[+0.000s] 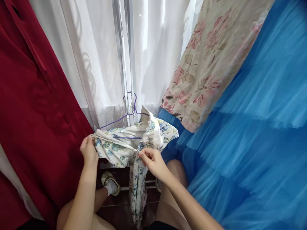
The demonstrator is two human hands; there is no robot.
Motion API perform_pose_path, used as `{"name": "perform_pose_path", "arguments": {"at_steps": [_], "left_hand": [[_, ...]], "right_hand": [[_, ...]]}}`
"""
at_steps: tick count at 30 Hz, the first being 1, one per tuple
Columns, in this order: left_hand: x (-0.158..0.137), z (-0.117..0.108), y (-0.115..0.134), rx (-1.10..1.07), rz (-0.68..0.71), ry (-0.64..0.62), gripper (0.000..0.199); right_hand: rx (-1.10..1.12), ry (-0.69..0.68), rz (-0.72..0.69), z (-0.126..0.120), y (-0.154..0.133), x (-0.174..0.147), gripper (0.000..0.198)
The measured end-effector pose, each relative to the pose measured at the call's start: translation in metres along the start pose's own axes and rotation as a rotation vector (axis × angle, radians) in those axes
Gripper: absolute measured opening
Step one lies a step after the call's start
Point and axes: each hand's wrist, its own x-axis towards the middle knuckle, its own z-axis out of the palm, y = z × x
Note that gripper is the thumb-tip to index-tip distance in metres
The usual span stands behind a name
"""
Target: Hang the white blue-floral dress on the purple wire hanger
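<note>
A white garment with a blue and green floral print (115, 153) hangs in front of me on a purple wire hanger (115, 121). Its left part is still threaded by the hanger's bars, and a long narrow part drops down between my knees. My left hand (89, 149) is closed on the garment's left edge. With thumb and forefinger, my right hand (151, 159) pinches the cloth near the middle, at the end of a stretched seam or opening. The fabric between both hands is drawn taut. Whether a small fastener sits in the right fingertips cannot be made out.
A dark red garment (35, 95) hangs at left. Sheer white curtains (153, 48) and a metal pole (124, 57) stand behind. To the right hang a beige cloth with pink flowers (203, 73) and a tiered blue tulle skirt (259, 127). Below is my clog (110, 182).
</note>
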Motion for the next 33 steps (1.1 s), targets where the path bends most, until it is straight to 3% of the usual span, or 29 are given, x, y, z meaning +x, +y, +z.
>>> {"name": "perform_pose_path", "arguments": {"at_steps": [2,5,7,9,13,16,18,19,21,26,29,33], "left_hand": [[-0.023,-0.009,-0.028,0.0,-0.183,-0.082,0.028],[-0.071,-0.014,-0.053,0.018,-0.374,-0.269,0.041],[-0.102,-0.011,-0.056,-0.007,-0.457,-0.377,0.044],[-0.127,-0.005,-0.047,-0.061,-0.478,-0.498,0.041],[-0.164,0.005,-0.007,-0.062,-0.335,-0.79,0.024],[-0.189,0.008,0.026,0.111,-0.099,-1.037,0.016],[-0.204,0.008,0.041,0.236,0.065,-1.171,0.015],[-0.21,0.008,0.046,0.28,0.126,-1.211,0.015],[-0.219,0.007,0.051,0.325,0.185,-1.245,0.016],[-0.216,0.002,0.049,0.323,0.166,-1.177,0.019],[-0.203,-0.008,0.037,0.314,0.08,-1.143,0.022],[-0.195,-0.041,0.004,0.334,-0.221,-1.176,0.047]], "right_hand": [[0.067,0.067,0.03,-0.005,0.017,-0.008,0.03],[0.14,0.313,0.101,-0.018,0.058,-0.026,0.03],[0.113,0.454,0.178,-0.024,0.086,-0.042,0.031],[0.048,0.411,0.273,-0.024,0.104,-0.058,0.032],[-0.141,0.056,0.348,-0.012,0.091,-0.078,0.023],[-0.324,0.063,0.198,-0.002,0.055,-0.079,0.022],[-0.323,0.064,0.073,0.005,0.037,-0.076,0.029],[-0.291,0.059,0.042,0.009,0.033,-0.075,0.024],[-0.213,0.087,0.057,0.017,0.033,-0.072,0.003],[-0.045,0.253,0.032,0.027,0.044,-0.071,0.019],[0.169,0.203,0.083,0.025,0.033,-0.072,0.017],[0.453,-0.009,0.329,0.014,0.013,-0.072,0.03]]}}
